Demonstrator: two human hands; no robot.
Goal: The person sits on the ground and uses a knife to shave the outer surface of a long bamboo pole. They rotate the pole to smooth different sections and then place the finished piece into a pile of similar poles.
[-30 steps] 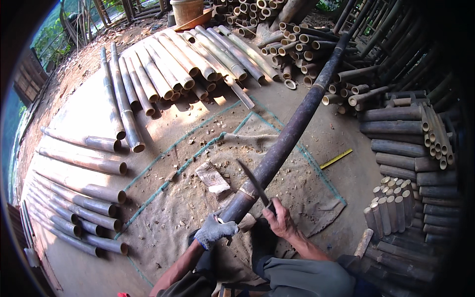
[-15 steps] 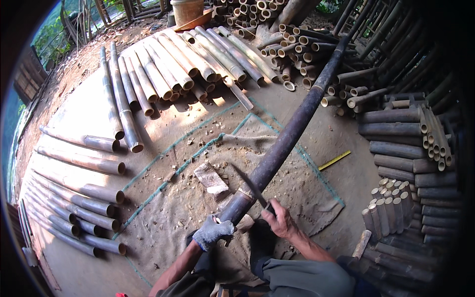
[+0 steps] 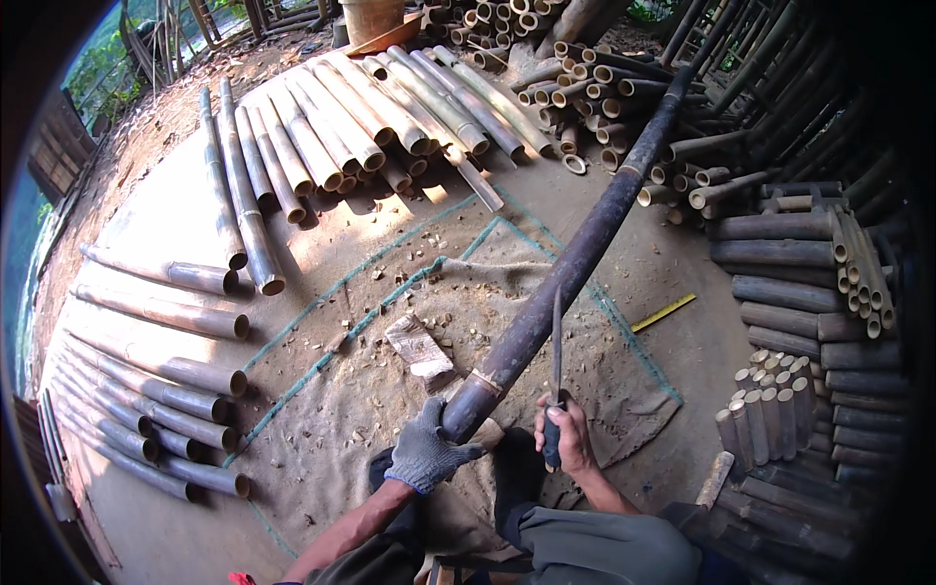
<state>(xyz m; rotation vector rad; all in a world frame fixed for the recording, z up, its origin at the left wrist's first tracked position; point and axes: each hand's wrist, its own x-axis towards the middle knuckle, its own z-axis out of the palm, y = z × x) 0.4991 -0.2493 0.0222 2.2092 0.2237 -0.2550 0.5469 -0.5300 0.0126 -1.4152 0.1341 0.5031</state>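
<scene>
Head view looks down on a long dark bamboo pole (image 3: 570, 268) that runs from just above the person's lap, at lower centre of the frame, up and away to the upper right, its far end resting among stacked bamboo pieces (image 3: 585, 88). The left hand (image 3: 426, 450), in a grey work glove, is closed around the pole's near end, fingers wrapped under it. The right hand (image 3: 565, 439), bare, is closed on the dark handle of a long-bladed knife (image 3: 556, 361); the blade stands nearly upright in the frame and lies against the right flank of the pole, a little farther along than the gloved grip. So the pole's long axis points diagonally away from both hands, with the left hand on it and the right hand just beside it, reaching it only through the blade. Under the pole lies a sackcloth sheet (image 3: 370, 409) strewn with chips, with a wooden block (image 3: 419, 351) at centre. Rows of pale bamboo poles (image 3: 322, 136) fill the upper left, and a yellow ruler (image 3: 663, 313) lies at right.
</scene>
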